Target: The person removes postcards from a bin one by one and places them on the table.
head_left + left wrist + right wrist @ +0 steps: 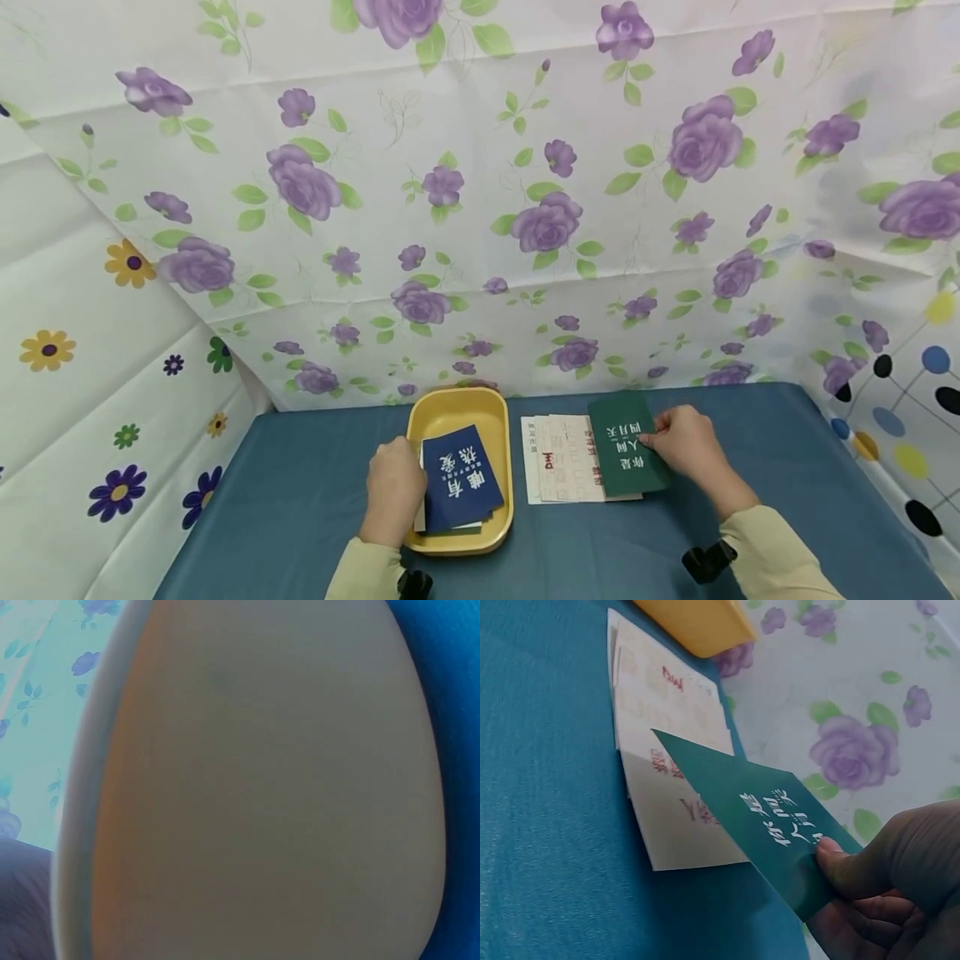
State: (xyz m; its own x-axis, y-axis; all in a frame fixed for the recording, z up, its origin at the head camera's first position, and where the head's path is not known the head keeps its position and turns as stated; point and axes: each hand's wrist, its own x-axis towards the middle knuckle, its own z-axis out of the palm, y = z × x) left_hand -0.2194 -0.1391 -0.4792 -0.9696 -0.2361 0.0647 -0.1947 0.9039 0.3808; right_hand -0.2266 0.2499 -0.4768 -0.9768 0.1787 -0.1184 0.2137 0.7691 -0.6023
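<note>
My left hand [395, 486] grips the left rim of a yellow plastic basin [498, 400]; its fingertips are hidden. A dark blue card [463, 475] with white characters lies in the basin, over a few other cards that show only at their edges. In the left wrist view the basin's wall [277, 780] fills most of the picture. My right hand [686, 442] pinches a dark green card [626, 467] with white characters by its right edge, thumb on top. In the right wrist view the green card [757, 817] is tilted above the cream cards [675, 712].
Overlapping cream cards [562, 467] with red print lie between the basin and the green card. A blue-green cloth [300, 500] covers the table. Flowered sheets [480, 208] hang behind it and at the left, with a dotted sheet [900, 417] at the right.
</note>
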